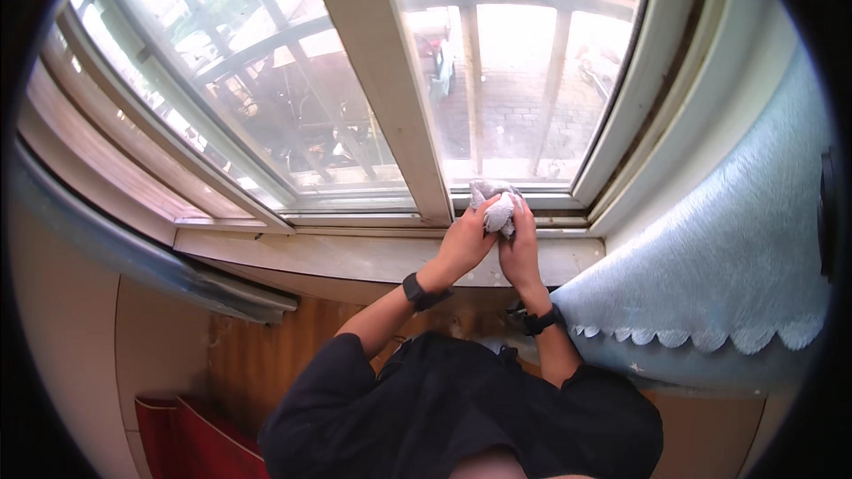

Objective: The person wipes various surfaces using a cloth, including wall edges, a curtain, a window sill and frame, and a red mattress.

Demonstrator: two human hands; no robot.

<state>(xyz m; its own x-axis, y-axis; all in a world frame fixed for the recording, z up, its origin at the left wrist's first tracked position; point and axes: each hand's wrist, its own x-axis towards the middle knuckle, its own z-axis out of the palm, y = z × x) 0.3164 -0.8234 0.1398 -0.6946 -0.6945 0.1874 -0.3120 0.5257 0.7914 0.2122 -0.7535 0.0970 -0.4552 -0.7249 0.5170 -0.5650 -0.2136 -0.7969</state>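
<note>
A bunched light-grey cloth (499, 213) is gripped between both my hands at the lower rail of a sliding window. My left hand (468, 239) holds its left side, and my right hand (522, 249) holds the right side. Part of the cloth rests against the bottom of the window sash (546, 198). Just below lies the window track (559, 220), with dark grime along it. The white windowsill (373, 256) runs beneath my wrists. My palms and some fingertips are hidden by the cloth and my own hands.
An upright window frame member (393, 93) stands left of my hands. Behind the glass are metal bars (471, 80). A pale blue curtain with a scalloped hem (705, 266) hangs at right. A grey rolled edge (246, 299) juts out at left, above red fabric (193, 442).
</note>
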